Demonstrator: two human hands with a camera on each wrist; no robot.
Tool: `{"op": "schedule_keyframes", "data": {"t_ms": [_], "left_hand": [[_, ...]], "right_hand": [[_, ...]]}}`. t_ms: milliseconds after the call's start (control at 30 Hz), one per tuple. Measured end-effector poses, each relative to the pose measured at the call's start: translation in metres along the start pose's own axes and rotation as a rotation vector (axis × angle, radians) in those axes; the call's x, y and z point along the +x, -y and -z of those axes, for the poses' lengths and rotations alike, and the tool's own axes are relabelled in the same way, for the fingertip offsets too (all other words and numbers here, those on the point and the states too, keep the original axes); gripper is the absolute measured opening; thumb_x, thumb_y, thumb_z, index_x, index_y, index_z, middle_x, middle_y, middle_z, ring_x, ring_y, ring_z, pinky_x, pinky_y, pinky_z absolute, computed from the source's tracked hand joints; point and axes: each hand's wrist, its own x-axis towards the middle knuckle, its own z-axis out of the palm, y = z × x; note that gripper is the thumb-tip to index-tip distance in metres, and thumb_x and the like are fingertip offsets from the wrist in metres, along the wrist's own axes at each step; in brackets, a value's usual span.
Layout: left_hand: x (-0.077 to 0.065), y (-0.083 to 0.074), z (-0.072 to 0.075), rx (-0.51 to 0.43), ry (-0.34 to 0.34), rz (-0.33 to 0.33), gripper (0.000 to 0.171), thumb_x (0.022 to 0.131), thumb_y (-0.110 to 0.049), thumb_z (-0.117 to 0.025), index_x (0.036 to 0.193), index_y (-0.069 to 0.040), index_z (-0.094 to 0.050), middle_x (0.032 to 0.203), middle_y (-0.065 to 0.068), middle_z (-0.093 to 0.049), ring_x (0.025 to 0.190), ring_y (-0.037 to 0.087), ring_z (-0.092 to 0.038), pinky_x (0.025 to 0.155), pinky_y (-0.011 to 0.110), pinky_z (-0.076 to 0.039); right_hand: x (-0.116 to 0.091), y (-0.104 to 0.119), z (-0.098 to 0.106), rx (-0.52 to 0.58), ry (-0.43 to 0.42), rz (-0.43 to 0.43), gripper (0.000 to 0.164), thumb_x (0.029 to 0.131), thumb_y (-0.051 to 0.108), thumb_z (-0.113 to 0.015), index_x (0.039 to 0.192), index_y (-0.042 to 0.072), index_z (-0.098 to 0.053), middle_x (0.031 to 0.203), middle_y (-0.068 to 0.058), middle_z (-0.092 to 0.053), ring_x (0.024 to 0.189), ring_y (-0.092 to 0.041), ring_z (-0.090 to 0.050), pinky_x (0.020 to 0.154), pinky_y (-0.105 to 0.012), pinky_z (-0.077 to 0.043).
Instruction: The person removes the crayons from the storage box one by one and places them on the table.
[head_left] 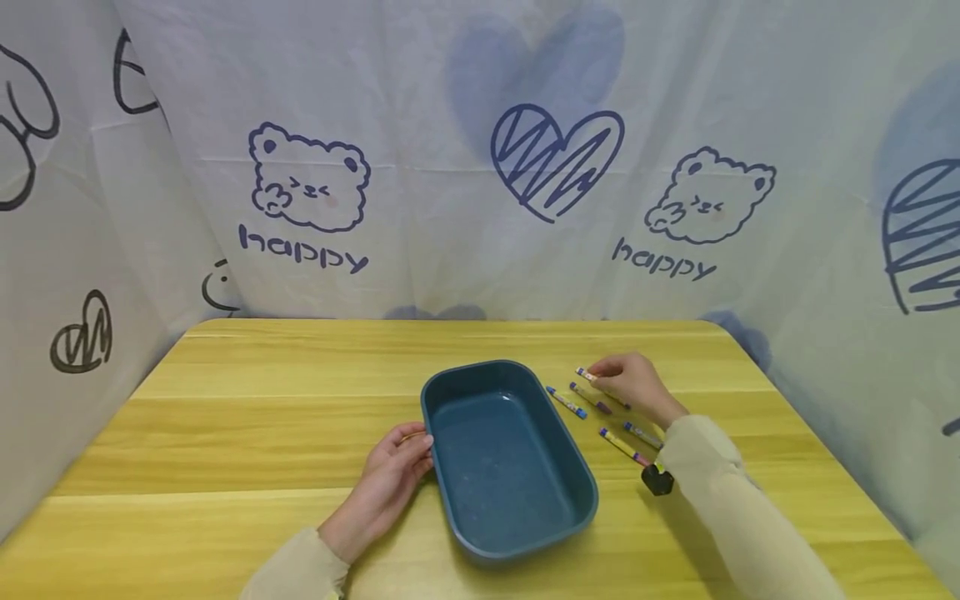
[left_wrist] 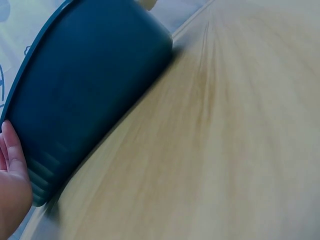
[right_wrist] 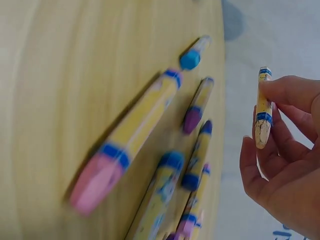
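Observation:
A dark blue-green rectangular bin point(head_left: 517, 546) rests on the wooden table. Against its left wall lies my left hand point(head_left: 393, 471), fingers extended and touching near the rim; in the left wrist view that hand point(left_wrist: 14, 180) shows only in part, at the edge. Right of the bin, my right hand point(head_left: 633, 387) pinches a crayon point(right_wrist: 263, 97) with a pale cream tip and blue-banded wrapper between thumb and fingers, above the table. Around it lie a blue crayon point(head_left: 566, 402), a purple crayon point(head_left: 591, 398) and a pink crayon point(head_left: 622, 446).
Another crayon point(head_left: 641, 435) lies partly behind the right sleeve point(head_left: 720, 475). A black object point(head_left: 657, 480) shows at that cuff. Behind the wooden table point(head_left: 247, 417) hangs a pale curtain point(head_left: 435, 233) printed with bears and hearts.

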Motion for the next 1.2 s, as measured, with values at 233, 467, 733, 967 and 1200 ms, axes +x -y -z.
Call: {"op": "schedule_keyframes", "data": {"t_ms": [233, 467, 733, 967, 1200], "left_hand": [[0.001, -0.004, -0.01, 0.02, -0.157, 0.089, 0.018, 0.094, 0.005, -0.053, 0.111, 0.002, -0.048, 0.089, 0.003, -0.059, 0.077, 0.012, -0.056, 0.071, 0.021, -0.049], [0.003, -0.005, -0.01, 0.025, -0.149, 0.091, 0.017, 0.094, 0.007, -0.051, 0.11, 0.002, -0.048, 0.088, 0.003, -0.059, 0.077, 0.011, -0.057, 0.071, 0.021, -0.049], [0.003, -0.004, -0.009, 0.017, -0.142, 0.085, 0.016, 0.094, 0.007, -0.05, 0.108, 0.001, -0.049, 0.088, 0.004, -0.059, 0.077, 0.012, -0.057, 0.071, 0.021, -0.049], [0.001, -0.005, -0.01, 0.016, -0.156, 0.085, 0.017, 0.094, 0.007, -0.05, 0.11, 0.002, -0.048, 0.087, 0.004, -0.059, 0.077, 0.012, -0.056, 0.071, 0.021, -0.049], [0.001, -0.004, -0.009, 0.022, -0.167, 0.097, 0.017, 0.095, 0.006, -0.05, 0.111, 0.002, -0.048, 0.088, 0.003, -0.058, 0.077, 0.012, -0.056, 0.071, 0.021, -0.049]], "right_hand": [[-0.011, -0.019, 0.009, -0.036, -0.012, -0.008, 0.024, 0.092, 0.011, -0.064, 0.111, -0.003, -0.067, 0.107, -0.018, -0.066, 0.096, -0.032, -0.062, 0.079, -0.043, -0.053], [-0.023, -0.039, 0.024, -0.006, -0.017, -0.032, 0.026, 0.094, 0.014, -0.063, 0.114, -0.003, -0.067, 0.105, -0.018, -0.066, 0.082, -0.027, -0.062, 0.064, -0.035, -0.053], [-0.044, -0.055, 0.041, -0.041, -0.021, -0.077, 0.032, 0.093, 0.018, -0.064, 0.117, -0.003, -0.064, 0.112, -0.02, -0.064, 0.099, -0.034, -0.061, 0.078, -0.044, -0.054], [-0.057, -0.067, 0.052, -0.093, -0.024, -0.079, 0.032, 0.093, 0.019, -0.064, 0.114, -0.005, -0.066, 0.112, -0.023, -0.064, 0.098, -0.037, -0.061, 0.08, -0.048, -0.052], [-0.067, -0.08, 0.058, -0.102, -0.022, -0.053, 0.032, 0.093, 0.016, -0.063, 0.114, -0.007, -0.066, 0.115, -0.027, -0.062, 0.099, -0.041, -0.06, 0.077, -0.046, -0.054]]}}
